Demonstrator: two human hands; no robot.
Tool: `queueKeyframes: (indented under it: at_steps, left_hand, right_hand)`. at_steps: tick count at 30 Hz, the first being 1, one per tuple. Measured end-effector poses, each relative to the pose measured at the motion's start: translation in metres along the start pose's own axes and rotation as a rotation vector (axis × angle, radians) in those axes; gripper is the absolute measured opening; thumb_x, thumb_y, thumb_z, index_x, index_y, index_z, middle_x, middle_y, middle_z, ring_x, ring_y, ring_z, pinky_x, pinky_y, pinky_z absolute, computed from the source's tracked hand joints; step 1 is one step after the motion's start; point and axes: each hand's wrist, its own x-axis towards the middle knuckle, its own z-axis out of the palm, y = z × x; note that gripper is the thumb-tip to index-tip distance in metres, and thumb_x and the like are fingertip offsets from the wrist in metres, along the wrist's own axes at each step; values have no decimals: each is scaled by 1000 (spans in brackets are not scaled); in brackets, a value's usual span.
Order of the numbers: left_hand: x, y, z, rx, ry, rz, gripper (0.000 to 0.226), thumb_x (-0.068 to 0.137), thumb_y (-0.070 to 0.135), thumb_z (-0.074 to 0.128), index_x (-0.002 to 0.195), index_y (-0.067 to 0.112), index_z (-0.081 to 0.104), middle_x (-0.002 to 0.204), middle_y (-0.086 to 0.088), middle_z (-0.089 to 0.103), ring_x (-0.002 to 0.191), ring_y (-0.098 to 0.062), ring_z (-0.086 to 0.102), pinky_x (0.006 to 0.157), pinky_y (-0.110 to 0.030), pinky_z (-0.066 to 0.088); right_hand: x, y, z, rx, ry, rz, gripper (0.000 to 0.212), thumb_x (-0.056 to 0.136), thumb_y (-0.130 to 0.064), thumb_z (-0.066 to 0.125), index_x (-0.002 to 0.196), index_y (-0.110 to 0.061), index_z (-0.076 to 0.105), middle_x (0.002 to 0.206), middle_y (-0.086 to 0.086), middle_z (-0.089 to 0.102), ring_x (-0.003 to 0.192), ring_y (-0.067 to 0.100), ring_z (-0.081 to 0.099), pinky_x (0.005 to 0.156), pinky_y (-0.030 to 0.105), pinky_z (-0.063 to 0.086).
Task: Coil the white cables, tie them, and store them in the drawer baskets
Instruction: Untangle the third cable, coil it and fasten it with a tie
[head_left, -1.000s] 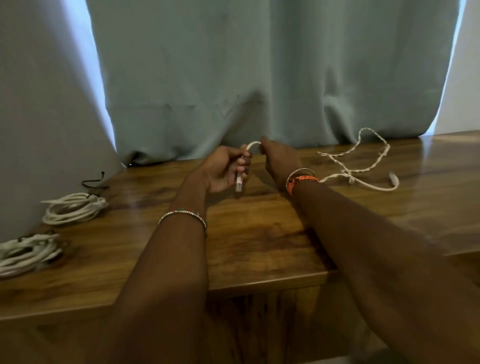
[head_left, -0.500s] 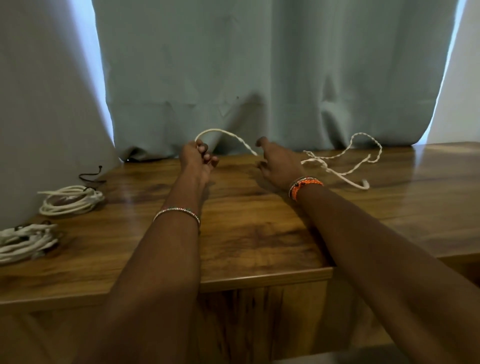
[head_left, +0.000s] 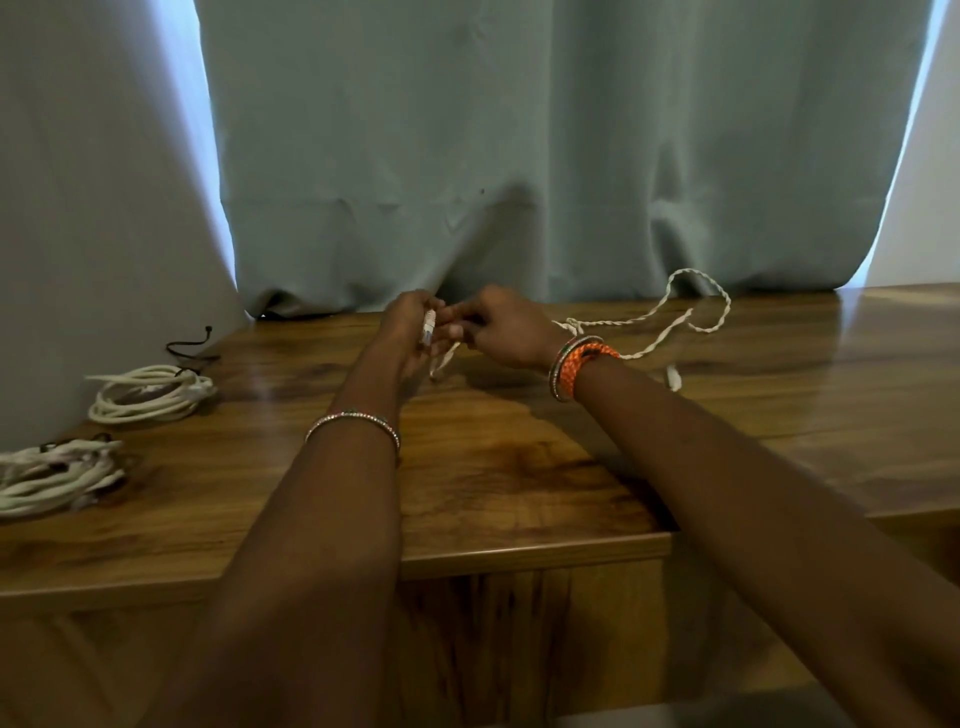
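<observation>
A white twisted cable (head_left: 670, 327) trails loose over the wooden table (head_left: 509, 488) to the right of my hands, its far plug lying near my right wrist. My left hand (head_left: 410, 327) grips the cable's near end, with the connector upright between its fingers. My right hand (head_left: 498, 327) meets it and pinches the same cable, a short loop hanging below the two hands. Two coiled white cables lie at the table's left: one (head_left: 150, 392) farther back, one (head_left: 57, 473) at the left edge.
A grey-green curtain (head_left: 519, 156) hangs right behind the table's far edge. A thin black tie (head_left: 189, 345) lies by the farther coil. The table's front edge runs across below my forearms, with wood panelling under it.
My hands, apart half a second ago with an arc of cable between them, have come together. The loose cable on the right has shifted and its loops have redrawn.
</observation>
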Motion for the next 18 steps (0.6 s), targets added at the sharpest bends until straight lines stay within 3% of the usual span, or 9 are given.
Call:
queueKeyframes:
  at_steps: [3,5,9,11,14,18]
  left_hand:
    - [-7,-8,0,313,-69,-81,43,93,13,29,61,11,57,40,1,56,30,-11,52,36,-17,45]
    - [-11,-10,5,416,-111,-91,40,96,18,28,68,12,57,40,3,56,31,-10,52,38,-16,44]
    - [-8,-5,15,278,-194,-88,36,92,12,21,68,10,46,34,0,42,30,-16,45,56,-28,40]
    - [-8,-6,14,227,-249,-118,35,92,10,19,67,15,43,36,1,36,28,-13,36,49,-24,37]
    - [-9,-6,10,146,-336,-156,34,88,5,18,68,20,41,39,6,33,24,-4,22,30,-13,18]
    - [-16,1,16,79,-452,-158,12,75,9,32,68,14,41,34,10,28,21,-4,20,28,-16,11]
  right_hand:
    - [-1,1,-10,186,104,36,28,94,-17,52,83,5,65,79,18,63,74,27,57,71,40,46]
    - [0,8,-13,269,171,71,32,95,-20,51,76,3,63,74,17,62,71,27,56,71,40,47]
    - [1,16,-9,186,250,72,29,95,-19,50,78,1,63,76,17,65,75,31,61,73,44,49]
    - [2,18,-6,118,284,27,26,94,-20,51,81,0,62,76,15,65,75,31,60,68,41,47]
    - [0,22,-4,108,346,-26,16,93,-20,54,89,-5,57,71,1,59,68,24,55,60,34,40]
    - [-4,31,-10,99,449,-15,27,91,-38,54,83,-13,55,69,-1,57,64,21,54,57,33,40]
